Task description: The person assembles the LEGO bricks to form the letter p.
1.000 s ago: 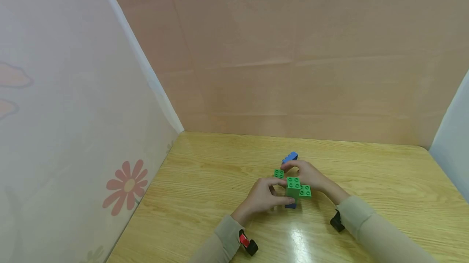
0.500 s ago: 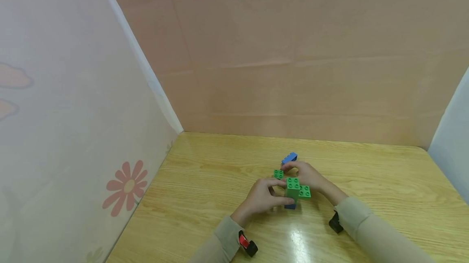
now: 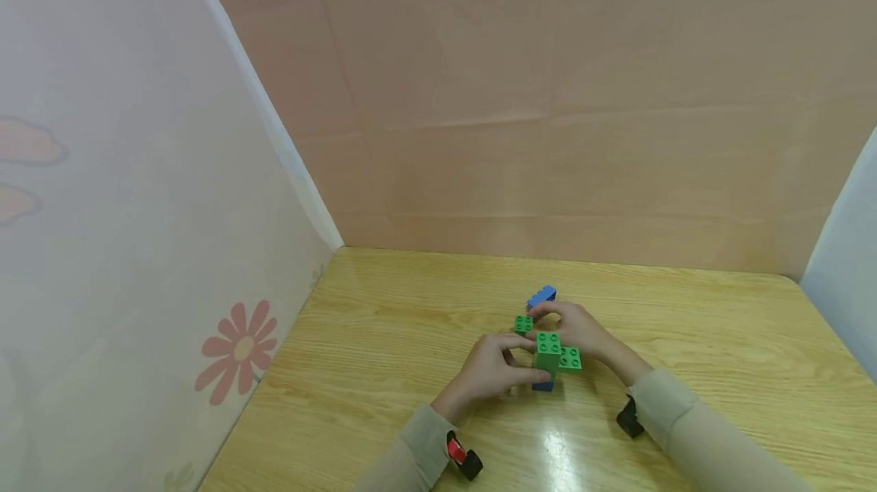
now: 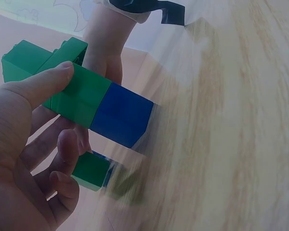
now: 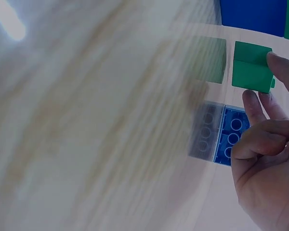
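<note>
My left hand (image 3: 495, 367) grips an upright stack of green bricks (image 3: 548, 353), thumb on one side and fingers on the other. At its base is a blue brick (image 4: 123, 115); whether that touches the table is hard to tell. A studded green brick (image 3: 570, 359) juts from the stack's right side. Behind the stack, my right hand (image 3: 577, 327) pinches a small green brick (image 5: 253, 66) between thumb and fingertips. In the right wrist view a narrow gap shows between that brick and its reflection. The right fingers are partly hidden in the head view.
Just beyond my right fingers, a longer blue brick (image 3: 542, 296) lies on its side, hollow underside showing in the right wrist view. The wood-grain table (image 3: 404, 301) meets a tan backdrop (image 3: 548, 134) behind and a pale flowered wall (image 3: 137, 172) at left.
The small green brick in my right fingers has shifted very slightly to the right and up in the head view. My left hand and the stack have stayed almost still.
</note>
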`<state>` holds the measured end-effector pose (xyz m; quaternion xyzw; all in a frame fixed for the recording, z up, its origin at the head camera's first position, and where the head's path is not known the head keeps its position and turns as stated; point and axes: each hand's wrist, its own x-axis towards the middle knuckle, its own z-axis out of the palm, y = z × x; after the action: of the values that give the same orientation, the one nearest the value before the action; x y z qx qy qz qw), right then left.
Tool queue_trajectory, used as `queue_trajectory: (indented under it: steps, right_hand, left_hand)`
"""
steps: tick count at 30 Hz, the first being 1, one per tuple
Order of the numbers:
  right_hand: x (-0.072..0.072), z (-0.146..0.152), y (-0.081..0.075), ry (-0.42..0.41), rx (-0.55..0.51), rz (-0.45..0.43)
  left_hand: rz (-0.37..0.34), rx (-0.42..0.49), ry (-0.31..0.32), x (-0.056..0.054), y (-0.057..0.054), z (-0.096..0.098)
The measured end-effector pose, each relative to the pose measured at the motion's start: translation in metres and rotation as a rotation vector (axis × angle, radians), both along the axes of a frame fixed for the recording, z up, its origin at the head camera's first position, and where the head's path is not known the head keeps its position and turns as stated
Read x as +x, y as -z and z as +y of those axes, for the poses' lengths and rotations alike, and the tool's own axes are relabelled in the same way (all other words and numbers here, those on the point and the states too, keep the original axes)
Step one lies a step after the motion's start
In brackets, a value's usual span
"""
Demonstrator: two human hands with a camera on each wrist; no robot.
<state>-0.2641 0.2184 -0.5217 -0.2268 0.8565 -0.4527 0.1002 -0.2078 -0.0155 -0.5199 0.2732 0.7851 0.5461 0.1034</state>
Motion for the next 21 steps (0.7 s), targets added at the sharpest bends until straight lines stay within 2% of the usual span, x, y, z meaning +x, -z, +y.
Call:
queue_trajectory:
  steps: [6, 13, 17, 21]
  right_hand:
    - [0.002, 0.003, -0.001, 0.028, -0.018, -0.021]
    - [0.008, 0.006, -0.009, 0.087, 0.001, -0.042]
    - [0.011, 0.008, -0.013, 0.116, 0.036, -0.015]
    - [0.013, 0.013, -0.016, 0.131, 0.077, 0.064]
  left_hand:
    - [-0.017, 0.011, 0.0, 0.0, 0.001, 0.0]
    - [-0.029, 0.003, -0.003, -0.001, 0.002, 0.0]
    - [-0.028, -0.002, -0.005, -0.001, 0.002, -0.001]
    - [-0.033, -0.001, -0.008, -0.001, 0.002, -0.001]
